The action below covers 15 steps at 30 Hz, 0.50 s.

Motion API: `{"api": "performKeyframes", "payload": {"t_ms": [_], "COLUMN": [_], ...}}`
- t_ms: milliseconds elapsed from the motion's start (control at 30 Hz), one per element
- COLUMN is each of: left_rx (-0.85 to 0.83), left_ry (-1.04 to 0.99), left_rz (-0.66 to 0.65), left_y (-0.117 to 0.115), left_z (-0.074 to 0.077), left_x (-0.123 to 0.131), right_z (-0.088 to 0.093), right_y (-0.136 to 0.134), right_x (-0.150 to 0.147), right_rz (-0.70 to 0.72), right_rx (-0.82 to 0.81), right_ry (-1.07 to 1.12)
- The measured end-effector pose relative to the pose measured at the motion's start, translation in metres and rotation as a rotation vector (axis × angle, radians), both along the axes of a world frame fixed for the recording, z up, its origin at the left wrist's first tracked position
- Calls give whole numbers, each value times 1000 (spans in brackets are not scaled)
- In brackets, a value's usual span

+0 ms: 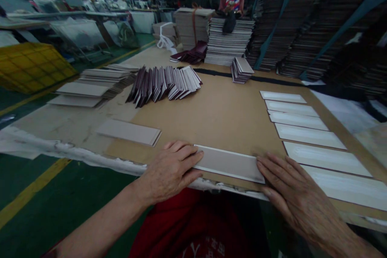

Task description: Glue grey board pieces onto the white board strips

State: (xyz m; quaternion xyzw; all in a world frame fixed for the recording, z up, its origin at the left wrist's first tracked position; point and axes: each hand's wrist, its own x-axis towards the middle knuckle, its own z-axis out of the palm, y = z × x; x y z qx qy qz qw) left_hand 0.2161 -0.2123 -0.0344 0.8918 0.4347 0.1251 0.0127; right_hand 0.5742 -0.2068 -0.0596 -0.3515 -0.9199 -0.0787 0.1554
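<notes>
A grey cardboard strip with a pale border [229,163] lies flat at the table's front edge, between my two hands. My left hand [172,169] rests its fingertips on the strip's left end, its thumb apart and lower down. At the other end, my right hand [293,183] lies flat with fingers stretched out, touching the strip's right end. To the left lies a small pile of plain grey strips [128,131]. Several white strips with dark edges [310,135] lie in a column on the right, the nearest partly behind my right hand.
Dark-and-white folded pieces [165,84] lean in a row across the table, beside fanned grey boards [87,84]. A short stack [242,70] stands farther back, before tall board stacks [231,40]. Another person [232,0] is behind them. A yellow crate [33,66] stands left.
</notes>
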Motion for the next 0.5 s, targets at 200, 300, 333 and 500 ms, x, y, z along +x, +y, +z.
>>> {"api": "performKeyframes", "payload": {"t_ms": [200, 300, 333, 500], "left_rx": [-8, -11, -12, 29], "left_ry": [-89, -115, -125, -199], "left_rz": [-10, -8, -5, 9], "left_y": [3, 1, 0, 0], "left_z": [-5, -3, -2, -2], "left_x": [-4, -4, -5, -9], "right_z": [11, 10, 9, -7], "right_y": [-6, -6, -5, 6], "right_x": [3, -8, -10, -14], "right_rz": [-61, 1, 8, 169], "right_rx": [-52, -63, -43, 155], "right_ry": [31, -35, -40, 81]}}
